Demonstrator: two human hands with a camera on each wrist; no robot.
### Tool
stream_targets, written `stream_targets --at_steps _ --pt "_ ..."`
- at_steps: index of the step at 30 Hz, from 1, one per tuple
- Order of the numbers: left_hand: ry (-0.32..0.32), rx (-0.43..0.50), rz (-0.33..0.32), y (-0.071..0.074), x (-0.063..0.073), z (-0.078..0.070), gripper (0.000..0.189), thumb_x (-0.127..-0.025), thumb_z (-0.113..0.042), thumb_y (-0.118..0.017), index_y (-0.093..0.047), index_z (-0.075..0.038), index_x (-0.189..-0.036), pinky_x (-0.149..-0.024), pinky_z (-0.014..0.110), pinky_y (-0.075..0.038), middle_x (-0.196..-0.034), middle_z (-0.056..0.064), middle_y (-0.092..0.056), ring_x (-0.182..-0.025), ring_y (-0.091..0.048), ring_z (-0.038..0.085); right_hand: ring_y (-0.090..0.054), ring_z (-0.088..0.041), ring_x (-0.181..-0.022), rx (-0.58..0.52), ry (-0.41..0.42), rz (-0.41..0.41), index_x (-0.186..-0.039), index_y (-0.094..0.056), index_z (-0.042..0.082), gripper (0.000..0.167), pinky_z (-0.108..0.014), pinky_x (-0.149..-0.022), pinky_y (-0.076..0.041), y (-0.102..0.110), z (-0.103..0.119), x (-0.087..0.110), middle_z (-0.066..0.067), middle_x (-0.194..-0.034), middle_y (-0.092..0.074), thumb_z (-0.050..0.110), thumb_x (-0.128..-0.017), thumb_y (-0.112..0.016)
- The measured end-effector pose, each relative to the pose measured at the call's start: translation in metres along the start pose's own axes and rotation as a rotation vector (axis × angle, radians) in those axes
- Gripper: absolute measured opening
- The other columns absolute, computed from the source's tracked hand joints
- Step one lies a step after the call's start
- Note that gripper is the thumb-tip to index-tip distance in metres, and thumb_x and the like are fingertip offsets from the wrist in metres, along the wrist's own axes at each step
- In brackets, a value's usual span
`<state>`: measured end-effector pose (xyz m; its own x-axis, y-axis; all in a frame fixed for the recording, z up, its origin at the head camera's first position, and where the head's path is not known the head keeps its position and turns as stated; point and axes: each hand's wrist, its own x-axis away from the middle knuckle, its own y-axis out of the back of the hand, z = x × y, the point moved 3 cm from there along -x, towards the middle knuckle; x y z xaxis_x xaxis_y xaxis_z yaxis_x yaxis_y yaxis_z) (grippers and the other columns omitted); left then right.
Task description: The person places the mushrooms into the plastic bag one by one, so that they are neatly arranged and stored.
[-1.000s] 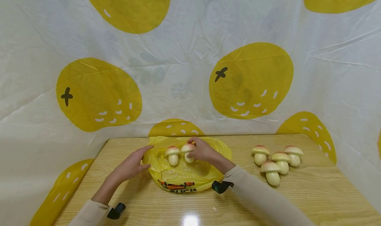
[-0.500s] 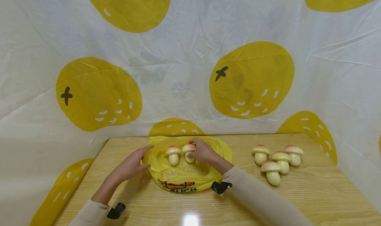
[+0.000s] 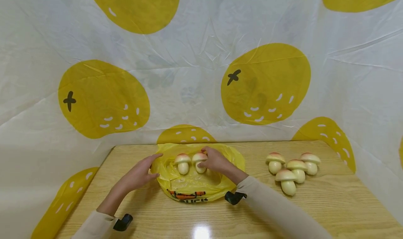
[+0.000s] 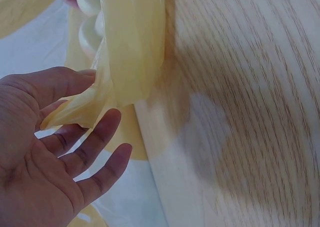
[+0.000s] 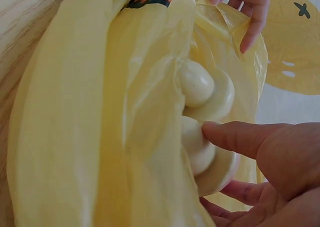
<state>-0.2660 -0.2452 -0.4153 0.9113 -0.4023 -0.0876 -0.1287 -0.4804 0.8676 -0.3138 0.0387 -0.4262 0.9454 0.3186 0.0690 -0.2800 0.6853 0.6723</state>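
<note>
My right hand (image 3: 216, 161) pinches one glossy cream, red-topped mushroom (image 3: 198, 157) beside its twin (image 3: 183, 165) in a crumpled yellow plastic bag (image 3: 195, 183); my left hand (image 3: 138, 174), fingers spread, touches the bag's edge. I seem to be settling the mushroom; next calls for easing my grip, though loose plastic crowds close. Four matching mushrooms (image 3: 296, 165) lie rightward on the wooden table (image 3: 157, 219)

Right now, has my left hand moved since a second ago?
No, not noticeably: in the head view, your left hand keeps the same place against the back-left corner of the table.
</note>
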Motion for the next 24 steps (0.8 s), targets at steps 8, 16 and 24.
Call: stream_targets --at_steps 8,16,24 --pt "0.003 -0.001 0.005 0.001 0.0 0.002 0.072 -0.092 -0.006 -0.074 -0.039 0.0 -0.154 -0.102 0.055 -0.049 -0.153 0.024 -0.044 -0.132 -0.052 0.042 -0.06 -0.031 -0.117 -0.014 -0.008 0.006 -0.146 -0.049 0.002 0.065 -0.045 -0.092 -0.052 0.002 -0.002 0.0 -0.018 -0.134 -0.06 0.019 -0.091 -0.079" --pt "0.0 0.008 0.01 0.0 -0.001 0.001 0.071 -0.092 -0.007 -0.074 -0.039 0.0 -0.154 -0.103 0.057 -0.047 -0.154 0.024 -0.044 -0.135 -0.048 0.044 -0.058 -0.034 -0.125 0.059 -0.017 0.003 -0.149 -0.044 0.002 0.072 -0.047 -0.096 -0.052 0.008 0.004 0.005 -0.02 -0.139 -0.058 0.022 -0.09 -0.08" --pt "-0.005 0.0 0.002 0.0 0.0 0.001 0.071 -0.092 -0.007 -0.074 -0.039 0.0 -0.153 -0.104 0.058 -0.047 -0.153 0.025 -0.044 -0.136 -0.048 0.044 -0.058 -0.038 -0.125 0.083 0.017 0.02 -0.149 -0.046 0.003 0.066 -0.049 -0.092 -0.055 0.027 0.017 0.027 -0.022 -0.141 -0.057 0.02 -0.092 -0.077"
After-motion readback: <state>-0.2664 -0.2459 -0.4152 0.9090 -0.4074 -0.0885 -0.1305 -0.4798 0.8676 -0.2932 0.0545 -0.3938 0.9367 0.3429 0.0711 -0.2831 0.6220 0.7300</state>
